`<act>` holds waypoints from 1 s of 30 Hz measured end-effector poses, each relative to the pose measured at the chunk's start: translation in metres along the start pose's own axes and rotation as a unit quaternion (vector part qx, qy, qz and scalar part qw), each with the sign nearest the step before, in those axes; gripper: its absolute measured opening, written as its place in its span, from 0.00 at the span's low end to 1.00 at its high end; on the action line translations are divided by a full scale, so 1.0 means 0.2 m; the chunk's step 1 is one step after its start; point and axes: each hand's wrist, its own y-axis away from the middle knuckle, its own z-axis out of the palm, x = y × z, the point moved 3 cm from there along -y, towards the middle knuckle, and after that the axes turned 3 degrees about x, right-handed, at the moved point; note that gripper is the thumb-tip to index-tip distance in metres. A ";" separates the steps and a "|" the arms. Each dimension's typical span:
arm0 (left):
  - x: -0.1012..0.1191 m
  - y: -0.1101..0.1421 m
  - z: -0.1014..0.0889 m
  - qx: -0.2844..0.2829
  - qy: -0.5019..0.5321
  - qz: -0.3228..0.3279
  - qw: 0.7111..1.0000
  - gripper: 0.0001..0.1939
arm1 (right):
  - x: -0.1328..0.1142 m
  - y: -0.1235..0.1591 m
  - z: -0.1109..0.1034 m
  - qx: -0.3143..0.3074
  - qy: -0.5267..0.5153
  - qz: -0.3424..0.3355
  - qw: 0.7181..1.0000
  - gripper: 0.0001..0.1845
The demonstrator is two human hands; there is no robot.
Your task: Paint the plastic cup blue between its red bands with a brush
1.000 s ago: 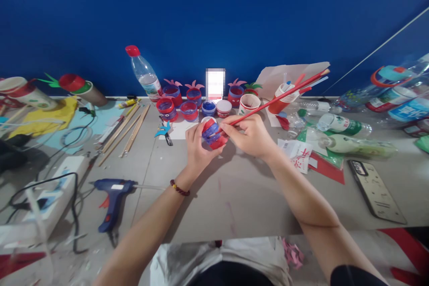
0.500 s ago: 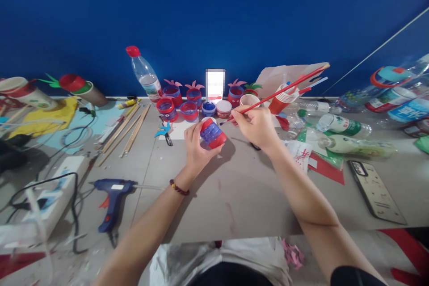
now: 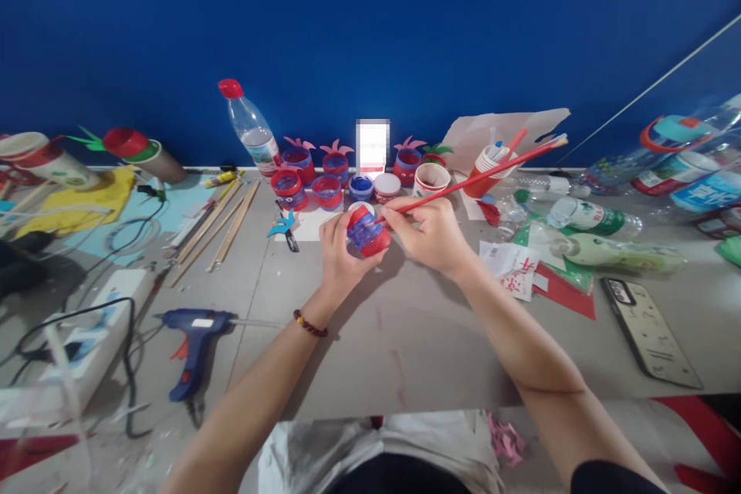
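My left hand (image 3: pixel 339 251) is wrapped round a small red cup (image 3: pixel 369 232) partly painted blue, held tilted above the grey table (image 3: pixel 405 340). My right hand (image 3: pixel 431 231) pinches a long red paintbrush (image 3: pixel 480 174), its tip touching the cup's blue side. Just behind the cup stand a blue paint pot (image 3: pixel 360 186) and a red paint pot (image 3: pixel 386 187).
Several red-and-blue decorated cups (image 3: pixel 327 190) line the blue wall. A water bottle (image 3: pixel 252 127) stands behind them. A blue glue gun (image 3: pixel 197 340) and cables lie at the left, wooden sticks (image 3: pixel 223 228) beside them. A phone (image 3: pixel 649 330) and plastic bottles (image 3: pixel 590 218) lie at the right.
My right hand drew the brush back toward the paint pots half a second ago, then returned it to the cup. The left hand kept holding the cup in place.
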 end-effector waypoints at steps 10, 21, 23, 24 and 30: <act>0.00 0.01 0.01 -0.024 -0.010 -0.018 0.999 0.42 | -0.02 -0.01 0.01 -0.006 -0.010 -0.006 1.000 0.14; 0.00 0.01 0.01 -0.021 -0.004 -0.016 1.000 0.45 | 0.10 -0.05 -0.05 0.050 0.075 -0.014 0.996 0.14; 0.00 0.01 0.01 -0.022 -0.005 -0.013 1.000 0.45 | 0.09 -0.04 -0.03 0.031 0.072 -0.022 0.997 0.14; 0.00 0.01 0.01 -0.022 -0.006 -0.014 1.000 0.45 | 0.08 -0.03 -0.02 0.025 0.067 -0.023 0.997 0.14; 0.01 0.01 0.01 -0.004 0.009 -0.017 1.000 0.42 | 0.01 0.00 0.00 0.013 0.012 -0.032 0.999 0.13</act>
